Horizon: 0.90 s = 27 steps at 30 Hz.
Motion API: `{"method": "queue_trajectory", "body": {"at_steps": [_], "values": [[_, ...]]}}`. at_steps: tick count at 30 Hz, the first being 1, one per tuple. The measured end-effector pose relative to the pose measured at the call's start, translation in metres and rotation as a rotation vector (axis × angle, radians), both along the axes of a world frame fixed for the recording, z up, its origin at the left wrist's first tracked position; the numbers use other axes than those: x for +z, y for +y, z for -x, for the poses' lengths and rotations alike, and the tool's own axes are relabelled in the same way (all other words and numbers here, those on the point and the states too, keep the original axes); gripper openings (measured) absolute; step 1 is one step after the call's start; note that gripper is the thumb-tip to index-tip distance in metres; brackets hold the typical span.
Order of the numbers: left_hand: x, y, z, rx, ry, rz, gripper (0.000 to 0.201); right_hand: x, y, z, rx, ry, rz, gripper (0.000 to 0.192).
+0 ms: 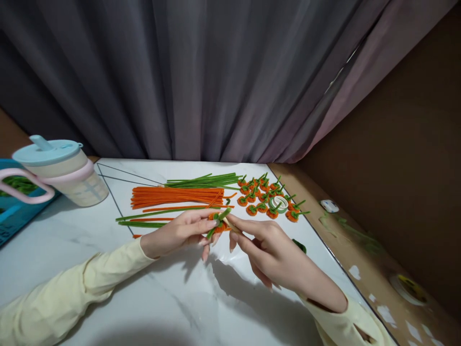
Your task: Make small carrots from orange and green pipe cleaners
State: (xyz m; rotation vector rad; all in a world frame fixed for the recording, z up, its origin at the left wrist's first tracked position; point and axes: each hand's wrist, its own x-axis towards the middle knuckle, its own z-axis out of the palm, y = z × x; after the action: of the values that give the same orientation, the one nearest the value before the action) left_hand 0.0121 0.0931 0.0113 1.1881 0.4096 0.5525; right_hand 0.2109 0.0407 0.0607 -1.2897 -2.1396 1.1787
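Note:
Just above the table, my left hand (182,231) pinches a small orange pipe-cleaner pumpkin (213,218) with a green stem and green leaf strands. My right hand (275,247) comes in from the right, thumb and forefinger closed on a short pale stick (229,224) whose tip touches the pumpkin's green top. What the stick is made of I cannot tell. Behind my hands lie a bundle of orange pipe cleaners (176,197) and a bundle of green pipe cleaners (209,181). Several finished-looking orange pumpkins (251,210) with green stems stand grouped at the back right.
A roll of tape (278,204) lies among the pumpkins. Loose green strips (144,224) lie left of my hands. At far left stands a blue-lidded cup (77,178) with a pink handle. A small white object (329,206) sits beyond the table's right edge; a curtain (201,86) hangs behind.

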Motion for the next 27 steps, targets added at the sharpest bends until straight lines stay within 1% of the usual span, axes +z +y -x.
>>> {"method": "queue_trajectory", "body": {"at_steps": [2,4,6,8,12,14,17,20,21,23,25,27], "values": [[0.003,-0.002,0.000,0.057,0.094,-0.139,0.023,-0.001,-0.001,0.001,-0.003,0.008,-0.043,0.023],[0.005,-0.005,-0.001,0.145,0.178,-0.280,0.025,0.000,-0.001,0.002,-0.010,0.010,-0.061,0.022],[0.005,-0.007,-0.003,0.223,0.184,-0.318,0.027,0.001,-0.001,0.003,-0.008,0.004,-0.059,0.022],[0.002,-0.008,-0.005,0.262,0.112,-0.256,0.027,0.002,-0.001,0.005,-0.001,-0.019,-0.098,0.022],[-0.002,-0.006,-0.007,0.291,-0.013,-0.061,0.024,0.000,-0.001,0.009,-0.011,-0.134,-0.335,0.020],[-0.003,-0.006,-0.007,0.313,-0.042,0.031,0.025,-0.001,-0.002,0.010,0.005,-0.222,-0.407,0.020],[-0.003,-0.007,-0.005,0.308,-0.098,0.212,0.026,0.000,-0.004,0.010,0.050,-0.311,-0.403,0.022],[-0.004,-0.008,-0.004,0.267,-0.155,0.363,0.026,0.004,-0.003,0.010,0.058,-0.326,-0.400,0.023],[-0.004,-0.008,-0.004,0.259,-0.169,0.381,0.027,0.005,-0.003,0.011,0.055,-0.329,-0.403,0.022],[-0.005,-0.007,-0.004,0.255,-0.180,0.368,0.027,0.005,-0.002,0.011,0.052,-0.342,-0.416,0.021],[-0.005,-0.008,-0.006,0.283,-0.175,0.303,0.026,0.005,-0.001,0.012,0.053,-0.365,-0.437,0.021],[-0.005,-0.009,-0.007,0.329,-0.137,0.199,0.026,0.004,-0.001,0.013,0.056,-0.390,-0.456,0.022]]}}
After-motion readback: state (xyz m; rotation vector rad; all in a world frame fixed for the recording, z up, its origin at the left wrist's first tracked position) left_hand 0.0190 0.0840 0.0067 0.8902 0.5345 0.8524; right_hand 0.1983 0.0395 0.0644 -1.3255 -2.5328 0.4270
